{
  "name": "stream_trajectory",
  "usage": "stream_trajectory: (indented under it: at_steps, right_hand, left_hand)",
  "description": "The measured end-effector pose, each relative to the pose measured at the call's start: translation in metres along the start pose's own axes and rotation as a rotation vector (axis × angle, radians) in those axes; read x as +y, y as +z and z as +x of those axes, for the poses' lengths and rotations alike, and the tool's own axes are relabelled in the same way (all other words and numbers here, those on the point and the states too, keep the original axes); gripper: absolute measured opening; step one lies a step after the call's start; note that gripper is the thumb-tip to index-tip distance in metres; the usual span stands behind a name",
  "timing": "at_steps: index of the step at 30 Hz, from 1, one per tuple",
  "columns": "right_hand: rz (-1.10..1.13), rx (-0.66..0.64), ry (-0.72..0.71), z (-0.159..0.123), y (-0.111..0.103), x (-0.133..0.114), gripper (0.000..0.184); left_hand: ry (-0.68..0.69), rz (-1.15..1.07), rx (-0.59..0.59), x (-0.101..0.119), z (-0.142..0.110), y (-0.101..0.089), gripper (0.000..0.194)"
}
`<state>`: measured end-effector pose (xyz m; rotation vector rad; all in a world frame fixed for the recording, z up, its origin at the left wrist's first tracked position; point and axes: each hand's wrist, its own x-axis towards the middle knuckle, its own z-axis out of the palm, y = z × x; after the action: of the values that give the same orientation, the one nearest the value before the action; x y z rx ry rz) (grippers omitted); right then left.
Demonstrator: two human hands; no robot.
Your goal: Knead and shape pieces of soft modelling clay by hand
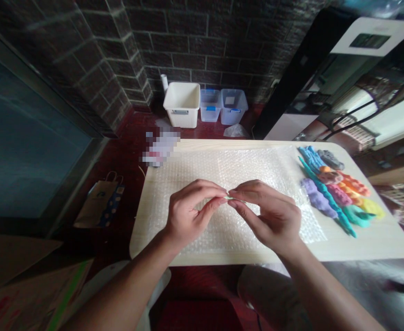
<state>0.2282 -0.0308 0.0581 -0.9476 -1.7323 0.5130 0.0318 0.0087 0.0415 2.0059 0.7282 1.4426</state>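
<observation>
My left hand (195, 209) and my right hand (269, 212) meet above the middle of the table. Thumb and fingertips of both pinch a small, thin pale green piece (228, 198) between them. Most of that piece is covered by the fingers, and its kind is too small to make out. Under the hands a sheet of bubble wrap (188, 174) lies flat. To the right of my right hand rests a group of soft, lumpy coloured pieces, among them a purple one (319, 198), a long teal one (329, 202) and a grey one (331, 159).
The pale table (388, 241) has rounded corners. A blurred-out item (162, 147) sits at its far left corner. Beyond, a cream bin (182, 105) and two clear plastic boxes (234, 105) stand by the brick wall. A paper bag (98, 202) and cardboard (29, 294) are at left.
</observation>
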Motion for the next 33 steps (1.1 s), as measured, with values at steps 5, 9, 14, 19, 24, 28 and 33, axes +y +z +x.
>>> stream_trajectory:
  at_steps: [5, 9, 14, 19, 24, 28, 33]
  right_hand:
    - [-0.005, -0.011, 0.021, 0.0002, -0.0024, -0.0012, 0.028]
    - [0.001, -0.013, 0.024, -0.0009, -0.0042, -0.0016, 0.027]
    - [0.008, 0.001, 0.045, -0.0033, -0.0052, -0.0023, 0.025]
    - [0.043, 0.005, 0.034, -0.0038, -0.0055, -0.0022, 0.022]
    - [0.060, 0.007, 0.088, -0.0041, -0.0037, -0.0032, 0.023]
    - [0.078, 0.020, 0.087, -0.0047, -0.0026, -0.0024, 0.023]
    - [0.079, 0.053, 0.091, -0.0043, -0.0021, 0.0004, 0.027]
  left_hand:
    - [-0.058, -0.024, 0.005, -0.0010, -0.0027, 0.0049, 0.008]
    - [-0.079, -0.002, -0.009, 0.0022, -0.0038, 0.0069, 0.009]
    - [-0.050, 0.040, 0.041, 0.0060, -0.0033, 0.0062, 0.009]
    - [-0.025, 0.061, 0.031, 0.0068, -0.0032, 0.0052, 0.010]
    - [-0.024, 0.047, 0.042, 0.0059, -0.0035, 0.0051, 0.010]
    - [-0.056, 0.012, 0.032, 0.0048, -0.0057, 0.0052, 0.012]
    - [-0.110, -0.034, 0.000, 0.0009, -0.0072, 0.0038, 0.015]
